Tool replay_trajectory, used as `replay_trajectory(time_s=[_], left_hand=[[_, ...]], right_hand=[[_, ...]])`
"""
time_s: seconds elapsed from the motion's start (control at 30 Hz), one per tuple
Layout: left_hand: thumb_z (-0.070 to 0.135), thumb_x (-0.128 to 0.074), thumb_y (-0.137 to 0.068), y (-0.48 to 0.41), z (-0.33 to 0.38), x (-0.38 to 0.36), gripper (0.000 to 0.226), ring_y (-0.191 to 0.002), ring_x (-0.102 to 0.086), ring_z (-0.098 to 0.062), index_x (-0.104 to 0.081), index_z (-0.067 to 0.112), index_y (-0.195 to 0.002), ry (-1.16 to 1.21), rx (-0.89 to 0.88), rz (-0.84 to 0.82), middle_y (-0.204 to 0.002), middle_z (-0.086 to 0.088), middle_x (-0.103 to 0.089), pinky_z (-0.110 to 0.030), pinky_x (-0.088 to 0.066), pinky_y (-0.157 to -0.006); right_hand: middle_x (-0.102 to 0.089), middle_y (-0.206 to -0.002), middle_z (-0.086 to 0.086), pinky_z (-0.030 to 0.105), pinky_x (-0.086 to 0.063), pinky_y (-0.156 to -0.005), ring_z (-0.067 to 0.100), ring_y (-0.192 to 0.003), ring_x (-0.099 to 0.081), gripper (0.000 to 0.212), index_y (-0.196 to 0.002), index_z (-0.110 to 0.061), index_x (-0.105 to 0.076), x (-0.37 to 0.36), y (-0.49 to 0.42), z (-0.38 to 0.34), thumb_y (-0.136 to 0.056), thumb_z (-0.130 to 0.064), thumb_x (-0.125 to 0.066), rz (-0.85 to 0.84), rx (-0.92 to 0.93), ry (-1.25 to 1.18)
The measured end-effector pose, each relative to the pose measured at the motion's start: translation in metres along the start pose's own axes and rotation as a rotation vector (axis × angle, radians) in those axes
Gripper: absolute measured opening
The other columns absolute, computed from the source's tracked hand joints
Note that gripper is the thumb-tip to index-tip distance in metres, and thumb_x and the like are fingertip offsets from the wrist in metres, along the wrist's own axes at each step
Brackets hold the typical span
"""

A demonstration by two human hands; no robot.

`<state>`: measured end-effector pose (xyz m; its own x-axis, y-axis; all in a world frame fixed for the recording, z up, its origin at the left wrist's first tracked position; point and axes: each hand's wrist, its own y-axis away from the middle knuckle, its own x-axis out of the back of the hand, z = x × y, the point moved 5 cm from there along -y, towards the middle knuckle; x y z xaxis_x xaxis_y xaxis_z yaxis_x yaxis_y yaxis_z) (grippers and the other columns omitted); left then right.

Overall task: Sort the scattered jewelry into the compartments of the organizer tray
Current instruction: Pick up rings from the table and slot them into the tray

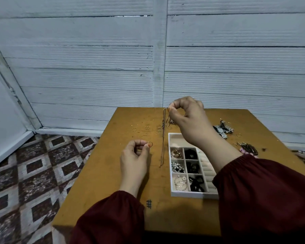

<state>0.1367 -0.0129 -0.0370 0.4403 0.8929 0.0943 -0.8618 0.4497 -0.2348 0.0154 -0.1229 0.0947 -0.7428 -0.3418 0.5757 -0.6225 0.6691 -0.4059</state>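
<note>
The left hand [135, 155] has its fingers curled, thumb and forefinger pinching a small gold ring [150, 144] just above the table [104, 173]. The grip is only a fingertip one, so if the ring slips it could roll toward the table's left edge and onto the floor.

Further back lie loose gold rings [147, 127]. Beside them a long thin chain [163, 141] hangs from the pinched fingertips of the raised right hand [188, 118] — whether its lower end touches the table I cannot tell. If it swings, it could catch those rings or snag the organizer tray [192, 195] just beside it. The right sleeve [253, 182] reaches over the tray's near corner — if it drops, it may drag across the filled compartments.
</note>
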Motion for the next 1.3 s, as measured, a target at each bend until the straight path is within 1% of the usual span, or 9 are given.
replay_trajectory(time_s=[0.17, 0.3, 0.43, 0.57, 0.73, 0.83, 1.0, 1.1, 1.3], left_hand=[[0.016, -0.068, -0.086, 0.012, 0.020, -0.001, 0.014, -0.057, -0.050, -0.001, -0.061, 0.025, -0.078, -0.016, -0.049, -0.004, -0.072, 0.008, -0.062, -0.023, -0.047, -0.060], [0.015, -0.068, -0.086, 0.019, 0.035, -0.002, 0.015, -0.057, -0.050, 0.003, -0.061, 0.026, -0.079, -0.014, -0.085, -0.014, -0.073, 0.007, -0.061, -0.018, -0.047, -0.059], [0.015, -0.067, -0.087, 0.027, 0.042, -0.006, 0.012, -0.061, -0.052, -0.001, -0.062, 0.025, -0.081, -0.006, -0.092, -0.027, -0.075, 0.008, -0.063, -0.023, -0.048, -0.061], [0.014, -0.067, -0.087, 0.033, 0.046, -0.010, 0.014, -0.060, -0.051, 0.000, -0.061, 0.025, -0.080, -0.003, -0.102, -0.036, -0.075, 0.007, -0.062, -0.020, -0.046, -0.062], [0.014, -0.067, -0.087, 0.036, 0.054, -0.011, 0.012, -0.061, -0.050, -0.002, -0.061, 0.023, -0.080, -0.019, -0.118, -0.028, -0.072, 0.010, -0.059, -0.009, -0.041, -0.055], [0.017, -0.067, -0.087, 0.036, 0.057, -0.010, 0.010, -0.060, -0.049, -0.002, -0.061, 0.023, -0.080, -0.032, -0.122, -0.020, -0.073, 0.008, -0.060, -0.009, -0.040, -0.053], [0.018, -0.066, -0.088, 0.036, 0.060, -0.008, 0.014, -0.062, -0.050, -0.003, -0.060, 0.027, -0.079, -0.049, -0.121, -0.020, -0.075, 0.009, -0.060, -0.012, -0.043, -0.056], [0.017, -0.066, -0.088, 0.037, 0.061, -0.008, 0.013, -0.063, -0.051, -0.003, -0.060, 0.026, -0.079, -0.050, -0.124, -0.024, -0.076, 0.009, -0.061, -0.009, -0.041, -0.055], [0.018, -0.066, -0.088, 0.038, 0.059, -0.008, 0.011, -0.065, -0.052, -0.004, -0.061, 0.025, -0.081, -0.051, -0.119, -0.022, -0.077, 0.009, -0.062, -0.010, -0.042, -0.056]], right_hand=[[-0.053, -0.101, -0.008, 0.044, -0.031, -0.106, 0.019, -0.114, -0.041, 0.020, -0.073, -0.034, -0.051, 0.017, 0.015, -0.003, -0.093, -0.030, -0.054, 0.049, -0.018, -0.070], [-0.055, -0.098, -0.009, 0.049, -0.038, -0.100, 0.027, -0.113, -0.048, 0.016, -0.072, -0.034, -0.054, 0.029, 0.024, -0.005, -0.085, -0.043, -0.052, 0.086, -0.030, -0.130], [-0.054, -0.096, -0.013, 0.049, -0.037, -0.102, 0.026, -0.116, -0.047, 0.016, -0.073, -0.034, -0.054, 0.041, 0.030, -0.008, -0.089, -0.036, -0.055, 0.117, -0.003, -0.185], [-0.053, -0.095, -0.014, 0.045, -0.037, -0.103, 0.024, -0.120, -0.046, 0.018, -0.075, -0.034, -0.053, 0.049, 0.035, -0.012, -0.092, -0.030, -0.056, 0.131, -0.001, -0.219], [-0.053, -0.091, -0.017, 0.047, -0.040, -0.100, 0.028, -0.117, -0.048, 0.019, -0.074, -0.034, -0.054, 0.057, 0.040, -0.016, -0.093, -0.029, -0.056, 0.163, 0.011, -0.258], [-0.052, -0.086, -0.015, 0.047, -0.043, -0.096, 0.030, -0.115, -0.049, 0.020, -0.074, -0.033, -0.054, 0.061, 0.042, -0.017, -0.093, -0.029, -0.056, 0.165, 0.018, -0.279], [-0.055, -0.091, -0.012, 0.047, -0.040, -0.100, 0.028, -0.116, -0.049, 0.020, -0.074, -0.033, -0.054, 0.065, 0.045, -0.017, -0.093, -0.028, -0.057, 0.170, 0.038, -0.290], [-0.055, -0.092, -0.011, 0.047, -0.040, -0.100, 0.028, -0.115, -0.049, 0.019, -0.074, -0.033, -0.055, 0.064, 0.047, -0.017, -0.093, -0.028, -0.056, 0.164, 0.045, -0.283], [-0.057, -0.098, -0.011, 0.045, -0.038, -0.103, 0.024, -0.118, -0.047, 0.017, -0.076, -0.034, -0.055, 0.060, 0.050, -0.013, -0.092, -0.028, -0.056, 0.143, 0.024, -0.275]])
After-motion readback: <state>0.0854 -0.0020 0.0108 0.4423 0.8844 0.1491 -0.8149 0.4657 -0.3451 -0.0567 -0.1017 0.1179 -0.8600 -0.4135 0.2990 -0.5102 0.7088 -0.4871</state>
